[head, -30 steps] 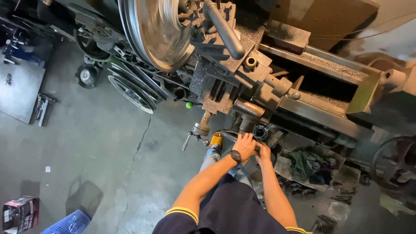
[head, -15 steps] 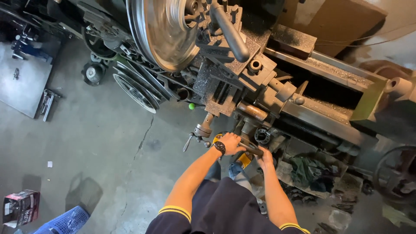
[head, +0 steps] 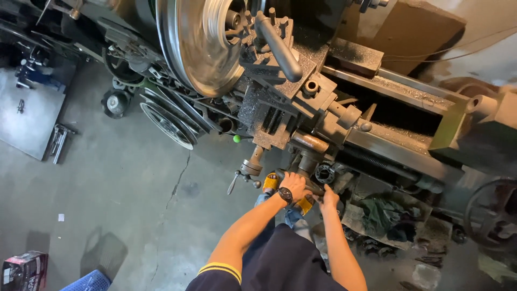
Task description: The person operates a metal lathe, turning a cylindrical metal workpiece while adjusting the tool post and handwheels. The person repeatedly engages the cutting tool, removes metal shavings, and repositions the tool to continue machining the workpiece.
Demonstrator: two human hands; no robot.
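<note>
Left hand (head: 294, 186) has shifted further left along the handwheel (head: 301, 186)

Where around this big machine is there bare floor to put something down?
The widest bare patch is the concrete floor between the grey metal plate, the pulley wheel and the person. Right of the hands it is crowded: rags and scrap lie under the lathe, where the left hand and right hand meet.
</note>
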